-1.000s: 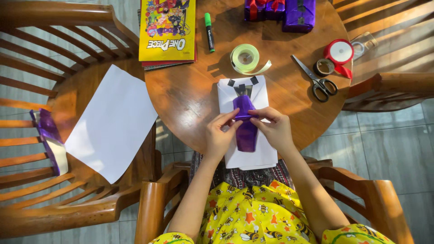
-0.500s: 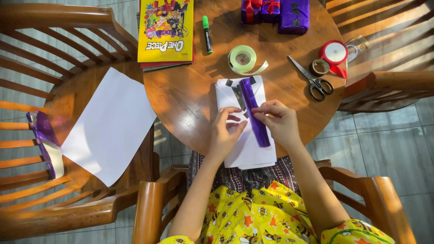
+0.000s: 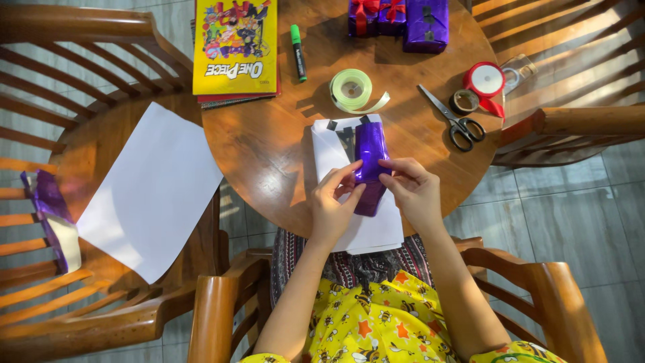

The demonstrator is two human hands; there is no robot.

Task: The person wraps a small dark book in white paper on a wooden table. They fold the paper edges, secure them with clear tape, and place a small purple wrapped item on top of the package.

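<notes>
My left hand (image 3: 331, 206) and my right hand (image 3: 412, 189) both pinch a shiny purple folded paper piece (image 3: 370, 151). I hold it just above a white folded paper (image 3: 327, 151) with small black tabs at its top edge, near the front of the round wooden table (image 3: 269, 148). The purple piece points away from me, its far end near the black tabs. My fingers cover its middle.
On the table lie a pale green ribbon roll (image 3: 352, 89), scissors (image 3: 450, 118), a red ribbon spool (image 3: 486, 81), a small tape roll (image 3: 463, 101), a green marker (image 3: 296, 42), a yellow book (image 3: 233, 46) and purple wrapped gifts (image 3: 400, 17). A white sheet (image 3: 144, 191) and purple foil (image 3: 47, 212) lie on the left chair.
The purple piece went from flat under my fingers to turned edge-on as a narrow strip, and now shows its wide face again. My hands stayed over the white paper.
</notes>
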